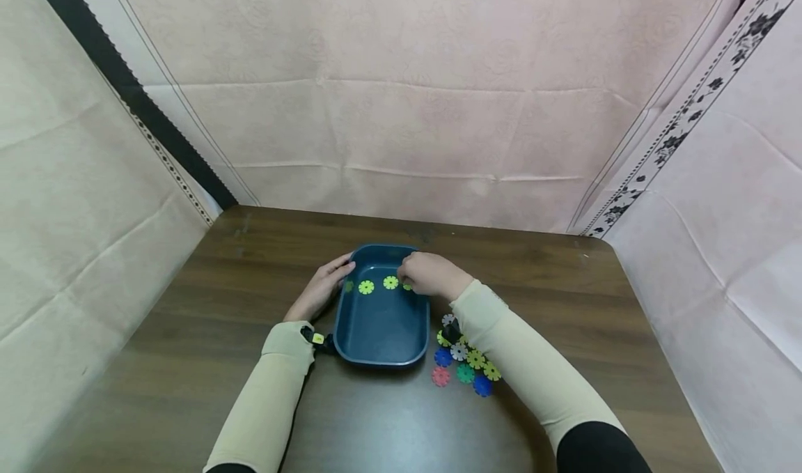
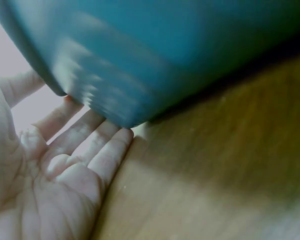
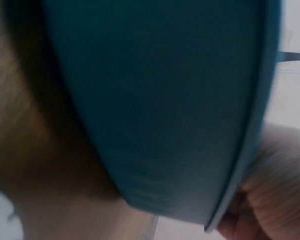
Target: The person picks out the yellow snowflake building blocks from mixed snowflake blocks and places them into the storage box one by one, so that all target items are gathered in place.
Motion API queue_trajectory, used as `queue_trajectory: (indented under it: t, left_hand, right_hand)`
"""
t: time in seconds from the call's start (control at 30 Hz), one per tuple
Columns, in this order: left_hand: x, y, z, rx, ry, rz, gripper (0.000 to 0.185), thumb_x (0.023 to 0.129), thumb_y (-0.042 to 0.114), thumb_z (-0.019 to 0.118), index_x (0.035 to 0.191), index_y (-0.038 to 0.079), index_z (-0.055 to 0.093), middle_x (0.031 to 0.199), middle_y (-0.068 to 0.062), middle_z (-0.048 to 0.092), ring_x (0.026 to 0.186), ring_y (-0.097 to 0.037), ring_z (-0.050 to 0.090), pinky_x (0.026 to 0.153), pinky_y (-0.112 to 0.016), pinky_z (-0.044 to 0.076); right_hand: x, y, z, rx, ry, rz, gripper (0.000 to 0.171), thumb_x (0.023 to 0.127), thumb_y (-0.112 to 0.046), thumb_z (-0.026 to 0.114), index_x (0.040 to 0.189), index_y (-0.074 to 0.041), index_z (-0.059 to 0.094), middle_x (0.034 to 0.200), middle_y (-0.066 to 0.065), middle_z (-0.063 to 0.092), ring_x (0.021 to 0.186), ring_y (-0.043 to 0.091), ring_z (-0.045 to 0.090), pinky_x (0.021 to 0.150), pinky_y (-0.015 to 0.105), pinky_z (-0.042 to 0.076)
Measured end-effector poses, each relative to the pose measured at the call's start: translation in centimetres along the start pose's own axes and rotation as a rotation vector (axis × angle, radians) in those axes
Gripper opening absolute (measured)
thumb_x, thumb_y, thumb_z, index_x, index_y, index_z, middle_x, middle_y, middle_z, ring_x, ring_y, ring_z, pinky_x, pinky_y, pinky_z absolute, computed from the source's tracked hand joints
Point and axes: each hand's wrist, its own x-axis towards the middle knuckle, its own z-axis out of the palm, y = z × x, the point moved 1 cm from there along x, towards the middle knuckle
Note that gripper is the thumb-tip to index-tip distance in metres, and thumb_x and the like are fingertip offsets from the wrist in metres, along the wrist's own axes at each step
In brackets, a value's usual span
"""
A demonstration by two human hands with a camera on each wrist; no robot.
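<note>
A blue tray (image 1: 381,327) sits on the counter (image 1: 188,361) with yellow-green discs (image 1: 366,287) lying across its far half. The left hand (image 1: 321,288) rests against the tray's left outer wall with straight, relaxed fingers (image 2: 97,150). The right hand (image 1: 429,276) reaches over the far right rim, fingers curled down by a disc, though whether it pinches one cannot be told; more coloured discs (image 1: 466,361) lie just right of the tray.

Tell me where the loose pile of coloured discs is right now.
In the head view the coloured discs lie on the table just right of the blue tray, under the right forearm.
</note>
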Motion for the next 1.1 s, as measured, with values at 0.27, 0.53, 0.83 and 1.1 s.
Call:
queue_trajectory:
  t: [0.27,0.53,0.83,1.1]
  left_hand:
    - [-0.1,-0.1,-0.1,-0.007,-0.004,0.01,0.064,0.101,0.046,0.058,0.154,0.013,0.043,0.156,-0.008,0.042,0.14,-0.027,0.043,0.112,-0.045,0.037]
    - [0.0,-0.1,-0.1,-0.004,-0.004,0.012,0.063,0.1,0.046,0.059,0.153,0.014,0.045,0.154,-0.007,0.044,0.137,-0.026,0.046,0.108,-0.04,0.042]
    - [0.1,0.2,0.1,-0.004,0.008,0.007,0.063,0.1,0.048,0.059,0.152,0.015,0.046,0.153,-0.005,0.046,0.136,-0.024,0.047,0.11,-0.044,0.04]
    - [0.0,0.1,0.1,-0.002,0.004,-0.003,0.063,0.1,0.048,0.059,0.152,0.015,0.046,0.153,-0.004,0.046,0.136,-0.023,0.048,0.108,-0.04,0.042]
  right_hand:
    - [0.6,-0.3,0.3,-0.074,0.027,0.048,0.023,0.098,-0.002,0.06,0.109,-0.01,0.078,0.102,0.004,0.072,0.09,0.013,0.064,0.083,0.027,0.055]
    - [-1.1,0.7,-1.0,0.159,0.183,0.047,0.018,0.1,-0.01,0.063,0.112,-0.008,0.075,0.104,0.001,0.069,0.09,0.011,0.063,0.081,0.027,0.054]
    - [-5.0,2.5,-2.4,0.37,0.384,0.079,0.014,0.1,-0.019,0.065,0.108,-0.012,0.075,0.099,-0.003,0.071,0.082,0.007,0.063,0.072,0.027,0.055]
    - [-9.7,3.7,-0.9,0.491,0.45,0.173,0.015,0.098,-0.018,0.068,0.109,-0.011,0.075,0.103,-0.003,0.071,0.094,0.01,0.066,0.084,0.036,0.057]
